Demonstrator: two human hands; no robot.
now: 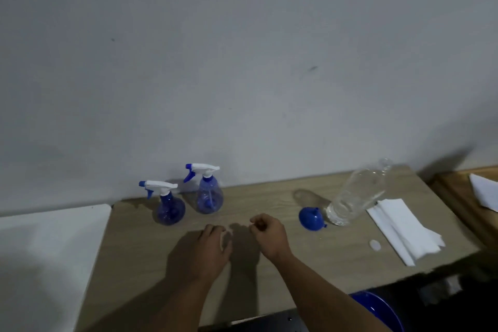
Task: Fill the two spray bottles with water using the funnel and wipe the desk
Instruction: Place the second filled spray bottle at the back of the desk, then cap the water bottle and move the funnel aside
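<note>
Head view showed the left hand [213, 242] and right hand [268, 232] loosely curled, holding nothing, over the desk [269, 197] before two spray bottles [169, 207], near the funnel [311, 218].

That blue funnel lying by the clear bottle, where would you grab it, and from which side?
Probably by the wide rim of the blue funnel, coming from above and from its left. It seems to rest mouth-down with the spout pointing up and away, so the bowl edge is the broadest hold. The clear bottle stands close on its right, crowding that side. The right hand is nearest.
</note>
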